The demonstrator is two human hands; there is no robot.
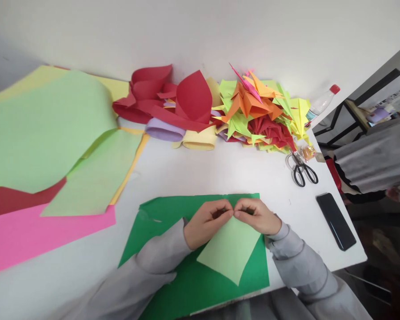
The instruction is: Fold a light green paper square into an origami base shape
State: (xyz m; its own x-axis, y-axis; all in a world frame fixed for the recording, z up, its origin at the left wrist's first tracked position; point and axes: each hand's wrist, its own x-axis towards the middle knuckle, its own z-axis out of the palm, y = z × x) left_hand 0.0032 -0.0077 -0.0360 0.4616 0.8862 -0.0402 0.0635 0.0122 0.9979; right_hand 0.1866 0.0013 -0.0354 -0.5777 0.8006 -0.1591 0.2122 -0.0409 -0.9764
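A small pale green sheet of paper (231, 249) hangs from both my hands, one corner pointing toward me. My left hand (209, 222) pinches its far edge between thumb and fingers. Right beside it, my right hand (257, 217) pinches the same edge, the fingertips of the two hands nearly touching. The edge between the fingertips is partly hidden. Under the hands and the paper lies a dark green sheet (173, 213) on the white table (233, 169).
Large coloured sheets (53, 129) cover the left side. Rolled red paper (194, 100) and a pile of folded paper shapes (253, 106) line the wall. To the right are scissors (305, 171), a phone (336, 221) and a bottle (322, 102). Another person's grey sleeve (380, 151) shows beyond.
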